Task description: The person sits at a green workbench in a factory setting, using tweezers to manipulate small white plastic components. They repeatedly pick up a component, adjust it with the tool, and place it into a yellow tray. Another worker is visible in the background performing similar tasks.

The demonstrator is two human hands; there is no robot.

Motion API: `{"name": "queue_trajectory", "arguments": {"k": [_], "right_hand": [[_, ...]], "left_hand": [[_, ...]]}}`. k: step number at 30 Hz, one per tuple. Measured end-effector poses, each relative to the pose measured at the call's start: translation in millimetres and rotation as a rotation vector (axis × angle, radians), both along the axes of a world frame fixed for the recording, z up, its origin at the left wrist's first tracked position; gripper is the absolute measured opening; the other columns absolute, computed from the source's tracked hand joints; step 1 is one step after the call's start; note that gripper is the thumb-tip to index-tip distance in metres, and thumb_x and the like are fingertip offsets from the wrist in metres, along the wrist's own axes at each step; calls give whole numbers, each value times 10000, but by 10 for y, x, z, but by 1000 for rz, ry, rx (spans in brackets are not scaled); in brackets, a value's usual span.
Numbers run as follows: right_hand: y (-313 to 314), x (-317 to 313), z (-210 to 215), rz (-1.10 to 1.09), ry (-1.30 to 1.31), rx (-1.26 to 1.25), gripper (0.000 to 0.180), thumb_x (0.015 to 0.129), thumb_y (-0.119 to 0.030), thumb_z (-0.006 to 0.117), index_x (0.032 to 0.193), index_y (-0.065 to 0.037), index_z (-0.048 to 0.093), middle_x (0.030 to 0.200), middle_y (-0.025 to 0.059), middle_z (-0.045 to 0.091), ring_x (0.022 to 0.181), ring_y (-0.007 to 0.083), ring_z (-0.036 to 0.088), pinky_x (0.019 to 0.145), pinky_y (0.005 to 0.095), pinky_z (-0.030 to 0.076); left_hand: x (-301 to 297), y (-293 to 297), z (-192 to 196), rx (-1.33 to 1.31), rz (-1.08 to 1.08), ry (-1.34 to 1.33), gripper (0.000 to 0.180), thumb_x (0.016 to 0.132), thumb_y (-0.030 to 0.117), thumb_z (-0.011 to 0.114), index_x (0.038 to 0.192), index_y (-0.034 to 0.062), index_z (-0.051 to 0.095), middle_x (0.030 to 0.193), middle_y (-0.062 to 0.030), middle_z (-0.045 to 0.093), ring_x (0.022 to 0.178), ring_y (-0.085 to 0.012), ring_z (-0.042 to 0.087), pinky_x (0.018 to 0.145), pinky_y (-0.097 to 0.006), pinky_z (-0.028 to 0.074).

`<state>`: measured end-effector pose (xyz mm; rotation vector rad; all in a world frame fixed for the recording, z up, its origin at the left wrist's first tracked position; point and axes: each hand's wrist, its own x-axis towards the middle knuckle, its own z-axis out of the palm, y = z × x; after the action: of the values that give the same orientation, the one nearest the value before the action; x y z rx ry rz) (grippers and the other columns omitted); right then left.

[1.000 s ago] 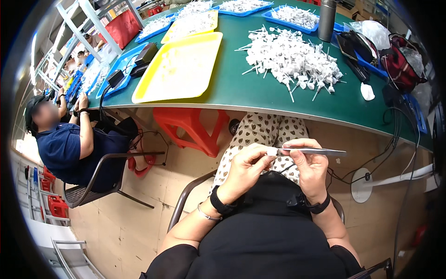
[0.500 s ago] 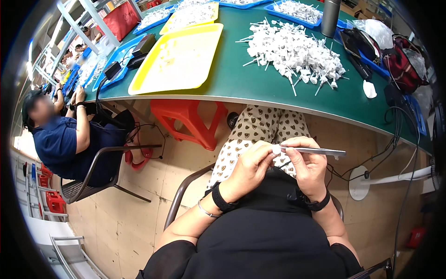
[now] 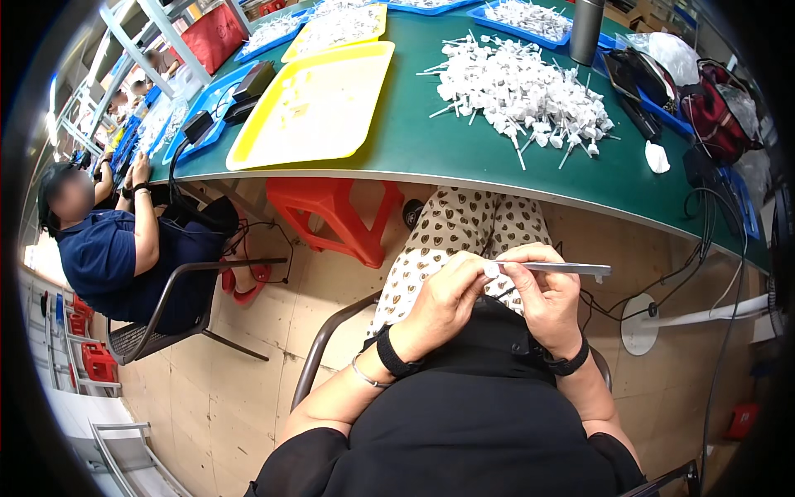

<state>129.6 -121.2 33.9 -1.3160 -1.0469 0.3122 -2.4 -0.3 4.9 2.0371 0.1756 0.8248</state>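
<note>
Both hands raised over lap, left hand (image 3: 447,300) and right hand (image 3: 542,294) fingertips pinched together

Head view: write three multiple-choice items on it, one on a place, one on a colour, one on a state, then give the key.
1. Where does the pile of small white parts lie?
A. on the green table
B. on the floor
C. on the red stool

2. What colour is the nearest tray?
A. blue
B. yellow
C. grey

3. How is the thin metal tool held?
A. lying loose on the table
B. gripped in the right hand, its tip at the left hand's fingers
C. hanging from a cable

Key: 1 A, the pile rests on the green table. 2 B, the tray is yellow. 3 B, the right hand grips it, its tip meeting the left hand.
</note>
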Motion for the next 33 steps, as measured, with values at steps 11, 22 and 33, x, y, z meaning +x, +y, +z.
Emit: {"name": "queue_trajectory", "arguments": {"k": [11,22,33], "right_hand": [[-5,2,17,-31,-41,-9,30,975,-6,697,981,22,704,848,67,705,696,124,675,608,253,515],[-13,20,40,-12,-114,-28,25,962,6,695,956,30,701,842,84,704,669,150,679,590,278,521],[-31,-69,100,15,194,-8,69,979,-3,692,1008,59,700,912,89,739,770,144,723,690,261,581]], "left_hand": [[10,-3,-20,22,10,-22,225,921,-58,686,1133,12,657,1000,-140,651,893,-308,676,781,-363,552],[14,-25,-43,-34,8,-28,275,917,-64,688,1179,19,684,975,-136,670,880,-292,680,777,-356,551],[3,-27,-49,-169,-31,-70,255,938,-87,656,1173,5,687,1009,-117,669,877,-244,685,772,-326,564]]}}
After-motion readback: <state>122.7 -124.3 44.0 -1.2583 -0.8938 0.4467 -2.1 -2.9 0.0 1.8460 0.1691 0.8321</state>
